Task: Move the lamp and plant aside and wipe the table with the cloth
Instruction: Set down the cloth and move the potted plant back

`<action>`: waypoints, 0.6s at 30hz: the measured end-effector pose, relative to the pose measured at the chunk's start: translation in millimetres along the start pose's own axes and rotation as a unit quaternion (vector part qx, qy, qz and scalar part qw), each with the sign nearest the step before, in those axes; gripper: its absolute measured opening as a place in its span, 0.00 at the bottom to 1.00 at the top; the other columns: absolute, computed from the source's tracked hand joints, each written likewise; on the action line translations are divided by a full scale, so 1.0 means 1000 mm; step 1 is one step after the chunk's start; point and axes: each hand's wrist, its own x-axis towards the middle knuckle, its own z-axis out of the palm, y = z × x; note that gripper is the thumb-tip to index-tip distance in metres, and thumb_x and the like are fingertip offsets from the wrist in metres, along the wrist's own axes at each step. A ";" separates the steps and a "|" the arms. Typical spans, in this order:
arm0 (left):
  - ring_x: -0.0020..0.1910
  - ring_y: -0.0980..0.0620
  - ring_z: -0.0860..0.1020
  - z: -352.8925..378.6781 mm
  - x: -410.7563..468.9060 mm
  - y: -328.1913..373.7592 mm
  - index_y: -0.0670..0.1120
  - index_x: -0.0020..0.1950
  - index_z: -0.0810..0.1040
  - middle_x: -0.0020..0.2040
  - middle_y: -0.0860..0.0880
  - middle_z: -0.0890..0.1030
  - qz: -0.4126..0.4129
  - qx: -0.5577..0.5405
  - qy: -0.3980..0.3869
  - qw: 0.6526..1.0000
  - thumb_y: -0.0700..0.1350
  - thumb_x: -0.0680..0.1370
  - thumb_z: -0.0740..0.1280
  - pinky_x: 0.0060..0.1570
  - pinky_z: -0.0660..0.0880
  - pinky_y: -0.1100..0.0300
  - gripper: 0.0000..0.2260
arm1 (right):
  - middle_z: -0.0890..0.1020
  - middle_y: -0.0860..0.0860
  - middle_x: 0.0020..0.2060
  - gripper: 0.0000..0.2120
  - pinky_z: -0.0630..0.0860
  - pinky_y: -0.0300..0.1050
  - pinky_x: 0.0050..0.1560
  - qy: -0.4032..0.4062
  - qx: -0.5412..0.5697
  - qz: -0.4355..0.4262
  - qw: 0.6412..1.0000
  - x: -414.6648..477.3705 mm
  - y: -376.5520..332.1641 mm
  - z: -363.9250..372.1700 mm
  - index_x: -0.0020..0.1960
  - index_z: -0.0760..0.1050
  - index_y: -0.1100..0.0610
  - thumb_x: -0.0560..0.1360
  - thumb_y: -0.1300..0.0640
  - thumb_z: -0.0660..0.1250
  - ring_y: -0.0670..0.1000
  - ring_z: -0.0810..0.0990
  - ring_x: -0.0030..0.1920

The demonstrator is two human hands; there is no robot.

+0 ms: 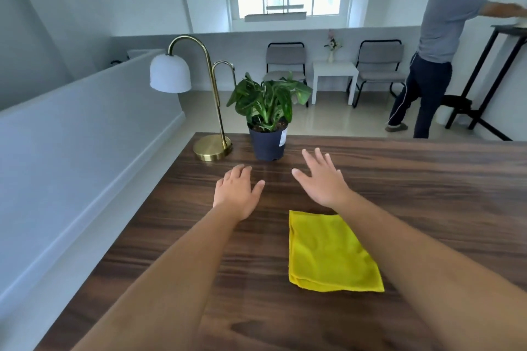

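Note:
A brass lamp [212, 147] with a white dome shade stands at the far left corner of the dark wooden table [427, 194]. Right beside it is a leafy green plant [267, 111] in a dark pot. A folded yellow cloth [328, 253] lies flat on the table nearer to me. My left hand [238, 192] hovers open, palm down, just in front of the lamp and pot. My right hand [322, 179] is open with fingers spread, to the right of the pot and above the cloth's far edge. Neither hand holds anything.
A low white wall [85, 128] runs along the table's left side. Beyond the table are two grey chairs [285, 65], a small white side table [335, 74] and a tall black stand [484, 80]. A person [439, 45] stands at the back right.

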 end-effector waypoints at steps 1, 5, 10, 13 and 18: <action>0.76 0.46 0.57 -0.007 0.012 -0.003 0.47 0.76 0.58 0.77 0.47 0.59 -0.001 -0.009 0.001 1.000 0.58 0.80 0.54 0.73 0.57 0.48 0.27 | 0.45 0.51 0.79 0.31 0.47 0.61 0.76 -0.013 0.026 -0.003 1.000 0.012 -0.005 -0.002 0.78 0.48 0.48 0.79 0.41 0.54 0.55 0.42 0.78; 0.75 0.44 0.60 -0.022 0.059 -0.015 0.47 0.76 0.57 0.77 0.45 0.60 -0.022 -0.077 -0.014 0.997 0.57 0.78 0.59 0.72 0.61 0.46 0.30 | 0.46 0.50 0.79 0.34 0.55 0.49 0.73 -0.040 0.115 -0.005 0.993 0.051 -0.020 -0.004 0.78 0.45 0.50 0.79 0.45 0.59 0.54 0.49 0.78; 0.74 0.45 0.64 -0.013 0.106 -0.033 0.47 0.77 0.54 0.76 0.45 0.60 -0.039 -0.219 -0.056 0.973 0.53 0.76 0.67 0.72 0.63 0.50 0.35 | 0.57 0.52 0.77 0.42 0.63 0.46 0.68 -0.002 0.225 0.039 0.974 0.107 -0.016 0.007 0.78 0.46 0.53 0.74 0.50 0.69 0.55 0.59 0.75; 0.72 0.47 0.66 -0.004 0.136 -0.041 0.49 0.77 0.55 0.75 0.47 0.65 -0.037 -0.332 -0.080 0.939 0.51 0.72 0.72 0.71 0.65 0.49 0.39 | 0.61 0.49 0.75 0.45 0.64 0.49 0.69 -0.014 0.294 0.043 0.955 0.135 -0.011 0.013 0.78 0.47 0.54 0.72 0.54 0.73 0.52 0.62 0.74; 0.66 0.49 0.73 0.009 0.170 -0.036 0.48 0.74 0.60 0.68 0.49 0.73 -0.009 -0.439 -0.077 0.895 0.40 0.71 0.74 0.66 0.70 0.54 0.35 | 0.78 0.58 0.60 0.26 0.72 0.49 0.62 -0.017 0.338 0.017 0.941 0.159 -0.014 0.023 0.63 0.68 0.66 0.69 0.64 0.74 0.53 0.76 0.61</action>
